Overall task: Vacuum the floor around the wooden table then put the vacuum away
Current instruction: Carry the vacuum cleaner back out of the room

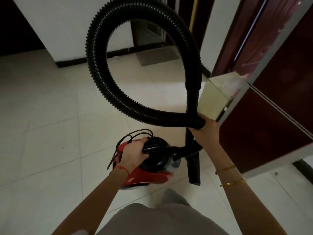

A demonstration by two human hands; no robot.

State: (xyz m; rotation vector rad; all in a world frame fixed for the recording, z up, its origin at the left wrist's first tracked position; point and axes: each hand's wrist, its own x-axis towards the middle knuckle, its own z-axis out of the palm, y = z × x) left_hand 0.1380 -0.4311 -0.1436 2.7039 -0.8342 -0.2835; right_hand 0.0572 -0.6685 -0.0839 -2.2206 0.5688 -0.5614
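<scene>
On the left lies pale tiled floor (42, 107) running back to a white wall (67, 22) with a dark skirting along its foot. Nearer the middle, my left hand (133, 152) grips the black carry handle (155, 147) on top of the red vacuum (147, 177), fingers (141, 140) curled right over it. The machine seems to hang just off the floor, though I cannot tell for sure. Its dark cord (128, 138) is bunched in loops under the same hand.

Above, the ribbed black hose (94, 65) swings up in a big loop. It comes round to my right hand (205, 128), whose fingers are wrapped tight around the hose and the straight black tube (192, 99) together. The tube hangs down past the vacuum, its lower end (194, 178) near the floor beside my leg.

On the right stand dark red doors (279, 116) with pale metal framing, and something pale green (215, 100) sits just beyond my right hand.

No wooden bench is in sight. With the cord gathered and everything carried, I judge the cleaning is finished and I am taking the vacuum to its storage spot. Next I need to keep the tube clear of the door frame, find the place, and set the machine down upright with the hose tucked in.
</scene>
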